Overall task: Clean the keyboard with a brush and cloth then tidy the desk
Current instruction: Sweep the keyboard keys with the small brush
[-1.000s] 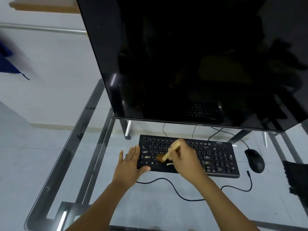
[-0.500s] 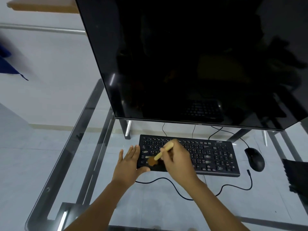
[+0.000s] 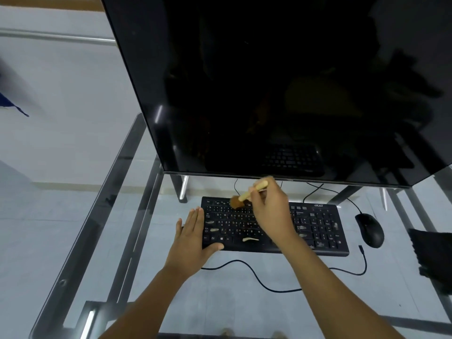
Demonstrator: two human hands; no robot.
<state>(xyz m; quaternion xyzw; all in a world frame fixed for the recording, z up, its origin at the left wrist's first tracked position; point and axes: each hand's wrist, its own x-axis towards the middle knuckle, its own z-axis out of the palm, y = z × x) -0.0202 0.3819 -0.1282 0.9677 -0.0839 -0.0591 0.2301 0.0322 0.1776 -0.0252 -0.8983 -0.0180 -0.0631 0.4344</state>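
Observation:
A black keyboard (image 3: 315,228) lies on the glass desk (image 3: 220,302) under the big dark monitor. Pale smudges of dirt sit on several keys. My right hand (image 3: 271,211) grips a small brush (image 3: 241,198) with a light wooden handle; its brown bristles touch the keyboard's top left rows. Flat against the keyboard's left end rests my left hand (image 3: 192,237), fingers straight, thumb along the front edge. A dark cloth (image 3: 433,258) lies at the desk's right edge.
The black monitor (image 3: 281,89) leans over the desk's back half. A black mouse (image 3: 369,230) sits right of the keyboard. A loose black cable (image 3: 256,275) loops across the glass in front of the keyboard. The desk's metal frame runs along the left side.
My right hand has carried the brush from the keyboard's lower left rows up to its top left rows. The left hand stays put at the keyboard's left end.

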